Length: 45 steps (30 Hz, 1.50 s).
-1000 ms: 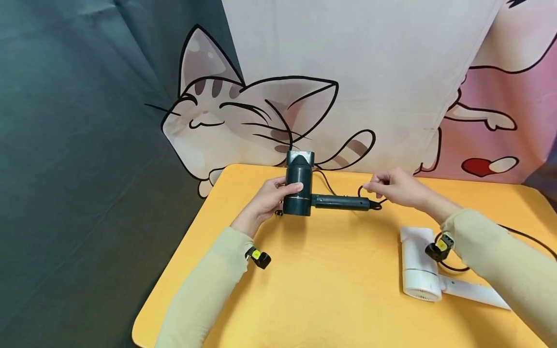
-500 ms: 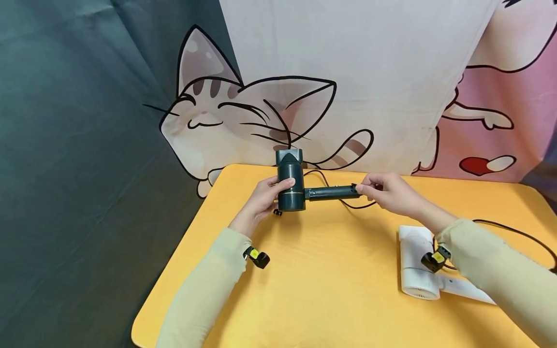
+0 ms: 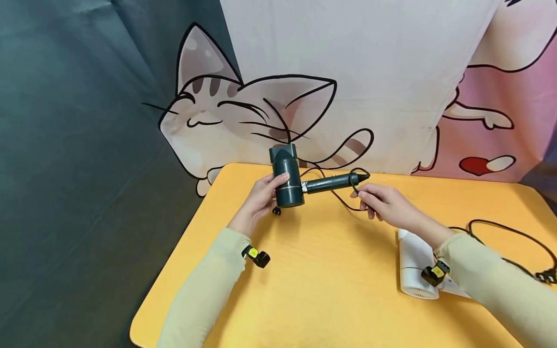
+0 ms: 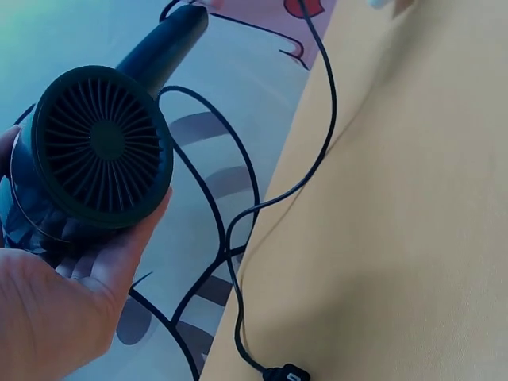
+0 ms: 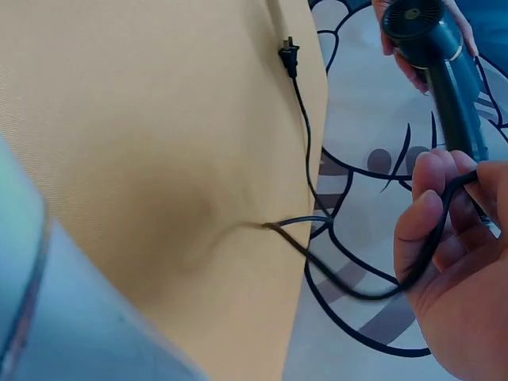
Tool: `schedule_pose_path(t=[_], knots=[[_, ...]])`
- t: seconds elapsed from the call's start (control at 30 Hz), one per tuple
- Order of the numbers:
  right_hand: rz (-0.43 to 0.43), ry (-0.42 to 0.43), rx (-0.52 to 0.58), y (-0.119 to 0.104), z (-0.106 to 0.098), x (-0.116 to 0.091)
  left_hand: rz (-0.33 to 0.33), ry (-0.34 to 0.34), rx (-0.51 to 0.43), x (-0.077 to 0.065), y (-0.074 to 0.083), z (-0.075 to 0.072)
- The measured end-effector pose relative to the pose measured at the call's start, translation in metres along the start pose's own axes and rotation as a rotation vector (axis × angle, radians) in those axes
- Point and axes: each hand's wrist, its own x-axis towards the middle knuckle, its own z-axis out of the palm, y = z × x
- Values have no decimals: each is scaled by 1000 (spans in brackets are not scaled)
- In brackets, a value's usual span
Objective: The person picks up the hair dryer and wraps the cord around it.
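Observation:
My left hand [image 3: 260,199] grips the barrel of a dark green hair dryer [image 3: 287,181], held up above the yellow table. Its nozzle points toward the back wall, and its handle [image 3: 328,183] sticks out to the right, tilted slightly up. In the left wrist view the round rear grille [image 4: 107,143] faces the camera. My right hand [image 3: 387,203] pinches the black power cord [image 5: 432,238] between thumb and fingers, just below the handle's end. The cord loops out of the handle tip and hangs to the table, where its plug [image 5: 289,57] lies.
A white hair dryer [image 3: 417,270] lies on the yellow table [image 3: 322,290], partly hidden by the right forearm. Its black cord [image 3: 513,226] curls to a plug [image 3: 546,276] at the right edge. A cat-printed cloth [image 3: 391,72] hangs behind the table.
The green hair dryer has shifted left and its handle has tilted upward. My right hand has moved from the handle's end slightly down and right, with the cord in its fingers.

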Motion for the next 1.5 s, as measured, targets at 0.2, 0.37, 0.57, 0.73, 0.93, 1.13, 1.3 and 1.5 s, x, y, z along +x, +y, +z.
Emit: schedule_pose_path(t=[0.2, 0.37, 0.57, 0.73, 0.93, 1.13, 1.3, 1.5], knots=[[42, -40, 40, 7, 5, -3, 2, -15, -15, -2, 3, -2], [67, -52, 52, 14, 7, -7, 8, -38, -15, -3, 4, -3], [71, -64, 38, 22, 9, -8, 13, -78, -31, -6, 4, -4], [76, -87, -10, 32, 6, -10, 1, -114, -42, -9, 6, -4], [111, -99, 46, 39, -1, -8, -10, -136, -17, -11, 5, -6], [179, -124, 23, 42, -12, 0, -24, -189, -2, -12, 4, -8], [213, -171, -22, 41, -25, 7, -29, -237, 36, -14, 5, -12], [70, -248, -145, 31, -36, 17, -53, -265, 89, -14, 3, -18]])
